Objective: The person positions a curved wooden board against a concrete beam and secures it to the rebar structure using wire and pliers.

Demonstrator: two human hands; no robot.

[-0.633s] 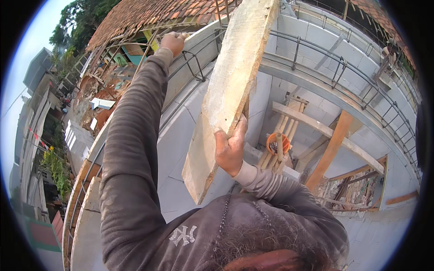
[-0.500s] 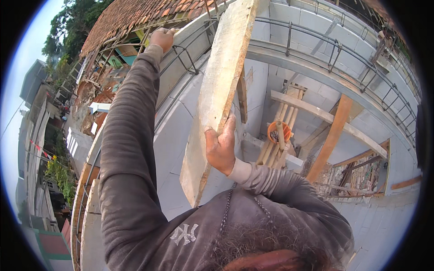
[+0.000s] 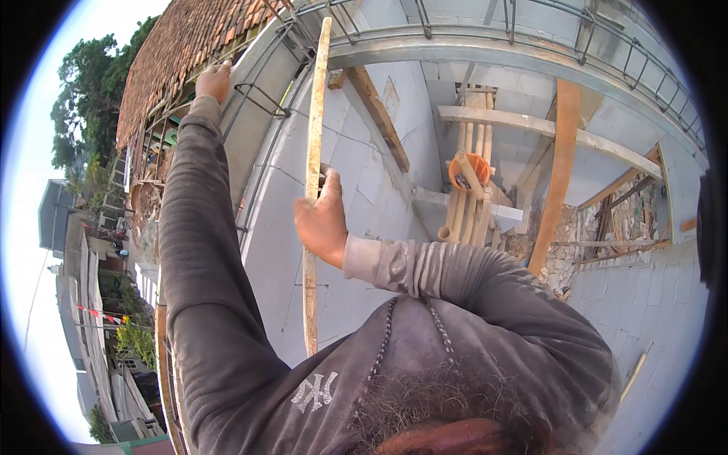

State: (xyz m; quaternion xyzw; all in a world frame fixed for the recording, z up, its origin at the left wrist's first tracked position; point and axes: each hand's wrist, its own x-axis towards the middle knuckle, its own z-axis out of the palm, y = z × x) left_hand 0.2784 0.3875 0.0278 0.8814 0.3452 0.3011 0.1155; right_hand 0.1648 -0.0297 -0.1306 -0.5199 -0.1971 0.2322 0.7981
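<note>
My right hand [image 3: 321, 220] grips a long, pale wooden plank [image 3: 316, 121], thumb on one side and fingers on the other. The plank stands on edge, so only its narrow side shows, running from my chest to a wooden beam at the top. With the arm stretched far forward, my left hand [image 3: 214, 82] is closed over the outer edge of the wall [image 3: 255, 78]. What lies under those fingers is partly hidden. A steel rebar cage [image 3: 262, 98] runs along the wall top between my left arm and the plank.
Inside the pale block walls, an orange bucket [image 3: 458, 168] sits on bamboo poles [image 3: 470, 140] well below me. A brown board [image 3: 557, 182] and a pale beam [image 3: 516, 120] cross that space. A wooden brace [image 3: 379, 117] slants beside the plank. Outside lies a tiled roof [image 3: 178, 61].
The plank has turned from showing its broad face to nearly edge-on and shifted left with my right hand. My left hand also appears further left.
</note>
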